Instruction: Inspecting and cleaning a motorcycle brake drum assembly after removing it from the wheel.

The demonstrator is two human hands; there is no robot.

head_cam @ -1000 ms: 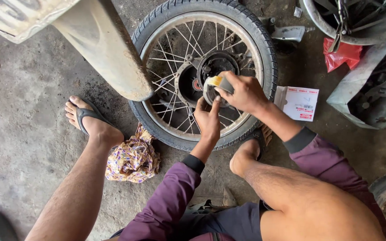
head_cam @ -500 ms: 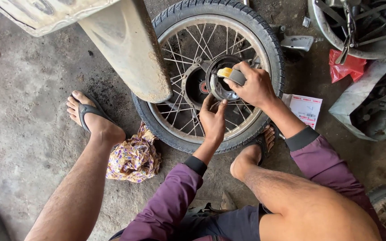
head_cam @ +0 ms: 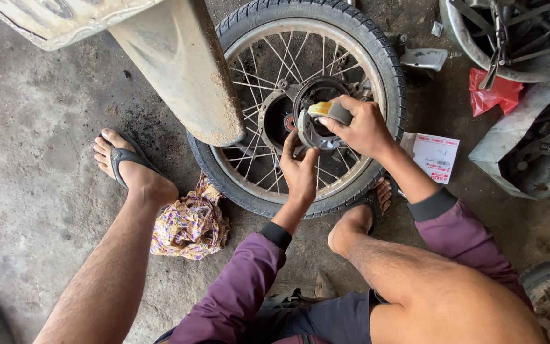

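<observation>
Down on the concrete floor (head_cam: 46, 191), a spoked wheel (head_cam: 300, 108) lies flat with its hub facing up. Right hand (head_cam: 361, 127) hovers over the hub, fingers curled and pinching a small yellow-tipped grey tool (head_cam: 327, 110); its long axis runs roughly level, yellow end pointing left toward the hub centre. Left hand (head_cam: 300, 175) sits just below, nearer the body, fingers pressed up against the lower edge of the round brake plate (head_cam: 316, 121), thumb spread to one side. The plate rests tilted on the hub, directly between the two hands; the tool tip touches or nearly touches its upper rim, cannot tell which. Right hand is the nearer to the tool's working end. A patterned rag (head_cam: 189, 223) lies beside the tyre, near a sandalled foot (head_cam: 128, 165). A small white box (head_cam: 437, 156) sits right of the wheel.
</observation>
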